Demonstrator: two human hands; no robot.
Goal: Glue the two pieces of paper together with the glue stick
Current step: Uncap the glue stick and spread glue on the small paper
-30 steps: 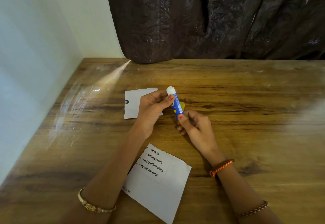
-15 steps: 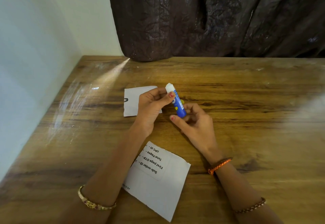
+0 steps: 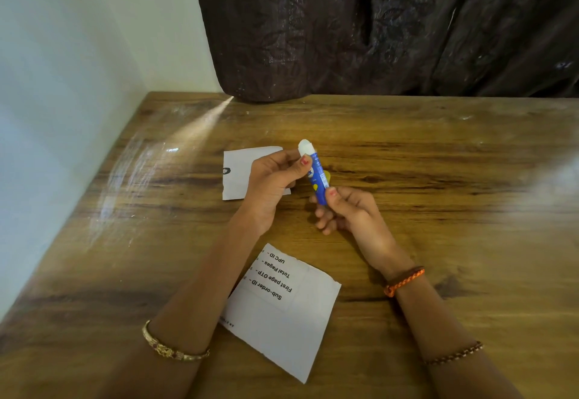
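Observation:
A blue glue stick (image 3: 317, 179) with its white glue tip exposed is held between both hands above the wooden table (image 3: 438, 179). My left hand (image 3: 272, 184) pinches its upper part with thumb and fingers. My right hand (image 3: 347, 210) grips its lower end. A small white paper (image 3: 238, 176) lies flat behind my left hand, partly hidden by it. A larger white paper (image 3: 291, 311) with printed text lies near me, between my forearms. A yellow object (image 3: 327, 174), perhaps the cap, shows behind the stick.
A pale wall runs along the table's left edge. A dark curtain (image 3: 376, 28) hangs behind the far edge and touches the tabletop.
The glue stick stays between both hands. My right hand's fingers have shifted on its lower end, thumb now back on the barrel. The papers have not moved.

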